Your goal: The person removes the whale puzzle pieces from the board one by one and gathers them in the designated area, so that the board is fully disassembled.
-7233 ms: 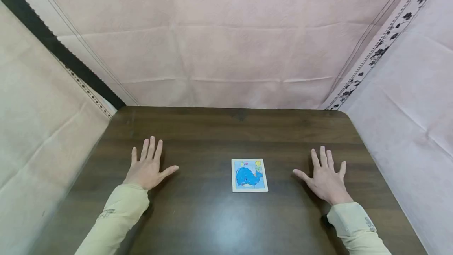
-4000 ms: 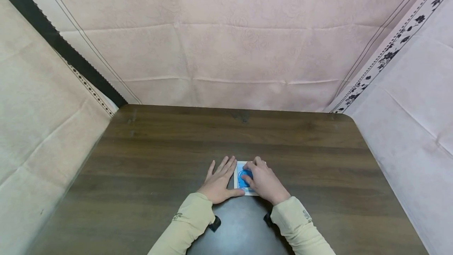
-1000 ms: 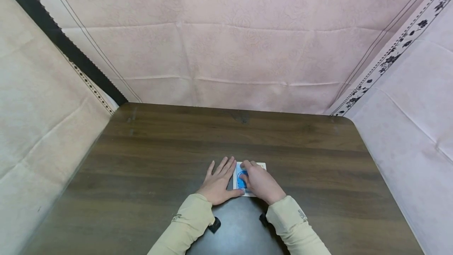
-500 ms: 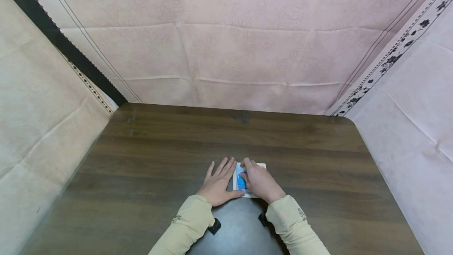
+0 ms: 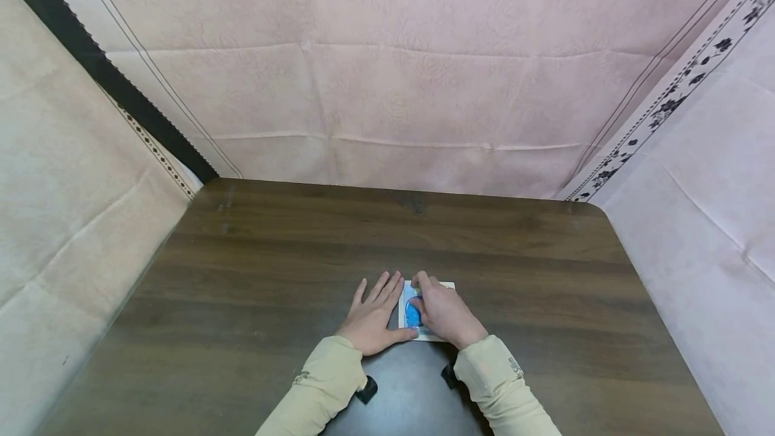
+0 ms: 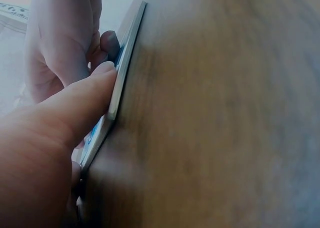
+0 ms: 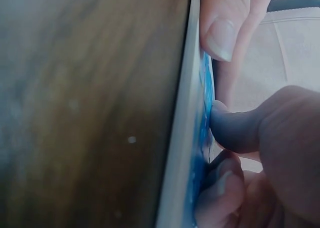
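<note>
A thin, pale-edged picture board (image 5: 413, 315) lies flat on the brown tabletop (image 5: 242, 301), on the person's side and a little right of the middle, between the two hands. It looks close to square in the head view, so no clear long axis can be told; its side edges run away from the person, and its far edge lies roughly in line with the far edge of the tabletop. A rounded blue shape shows on the left part of its face, and the rest is mostly hidden under the right hand (image 5: 449, 315). The left hand (image 5: 372, 321) lies with its fingers straight and spread, pointing away from the person, the index finger just beside the board's left edge and the thumb resting over the near left corner. The right hand is bent over the board from the right, thumb and fingertips touching the picture face, with a narrow gap between thumb and index finger; whether they pinch anything cannot be made out. In both wrist views the board appears edge-on, a slim light strip against the brown surface. Pale yellow sleeves cover both forearms, and a dark piece sits under each cuff. Behind the tabletop hangs a pinkish cloth (image 5: 375, 86), with a black band (image 5: 109, 79) slanting down on the left and a flowered border (image 5: 666, 107) slanting down on the right
</note>
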`<action>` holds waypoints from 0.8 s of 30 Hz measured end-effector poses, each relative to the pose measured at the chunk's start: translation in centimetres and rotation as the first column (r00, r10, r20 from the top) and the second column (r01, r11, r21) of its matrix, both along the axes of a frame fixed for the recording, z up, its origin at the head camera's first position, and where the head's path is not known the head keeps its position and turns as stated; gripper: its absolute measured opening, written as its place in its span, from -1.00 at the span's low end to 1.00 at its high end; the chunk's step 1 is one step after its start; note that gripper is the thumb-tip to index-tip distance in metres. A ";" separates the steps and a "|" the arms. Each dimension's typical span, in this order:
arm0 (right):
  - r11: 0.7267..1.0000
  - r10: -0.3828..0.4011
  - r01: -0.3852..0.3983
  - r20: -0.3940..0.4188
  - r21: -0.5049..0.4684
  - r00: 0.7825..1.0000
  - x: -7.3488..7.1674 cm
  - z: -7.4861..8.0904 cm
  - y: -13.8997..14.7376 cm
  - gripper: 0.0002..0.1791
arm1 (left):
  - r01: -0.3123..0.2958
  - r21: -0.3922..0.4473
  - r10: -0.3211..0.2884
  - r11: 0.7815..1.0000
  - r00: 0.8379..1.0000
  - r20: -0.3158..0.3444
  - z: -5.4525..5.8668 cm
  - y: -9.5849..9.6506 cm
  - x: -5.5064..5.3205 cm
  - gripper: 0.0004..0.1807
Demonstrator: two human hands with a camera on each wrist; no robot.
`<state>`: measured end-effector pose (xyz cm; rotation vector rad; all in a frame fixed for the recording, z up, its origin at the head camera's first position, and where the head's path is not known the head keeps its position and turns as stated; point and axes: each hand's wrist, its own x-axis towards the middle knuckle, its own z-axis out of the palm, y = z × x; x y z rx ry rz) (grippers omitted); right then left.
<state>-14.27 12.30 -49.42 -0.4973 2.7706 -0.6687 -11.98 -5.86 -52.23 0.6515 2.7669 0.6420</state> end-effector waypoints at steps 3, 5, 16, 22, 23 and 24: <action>1.000 -0.004 0.004 0.004 0.004 1.000 0.0 0.0 0.0 -0.64 | -0.003 -0.003 0.003 1.000 1.000 0.002 -0.1 0.0 0.0 0.09; 1.000 -0.013 0.013 0.005 0.006 1.000 0.0 0.0 0.0 -0.64 | -0.004 -0.004 0.004 1.000 1.000 0.003 -0.1 0.1 0.0 0.09; 0.999 -0.050 0.051 0.019 -0.016 0.999 0.1 0.1 0.0 -0.67 | 0.001 -0.008 -0.001 1.000 1.000 0.010 0.2 0.0 0.0 0.08; 0.998 -0.060 0.061 0.024 -0.034 0.998 0.1 0.1 0.0 -0.67 | -0.001 -0.015 0.001 1.000 1.000 0.021 0.1 0.0 0.0 0.08; 0.997 -0.061 0.062 0.025 -0.037 0.998 0.1 0.0 0.0 -0.68 | -0.002 -0.018 0.002 1.000 1.000 0.025 0.1 0.0 0.0 0.08; 0.997 -0.062 0.063 0.025 -0.039 0.998 0.1 0.0 0.0 -0.68 | -0.002 -0.021 0.002 1.000 1.000 0.025 0.2 0.0 0.0 0.08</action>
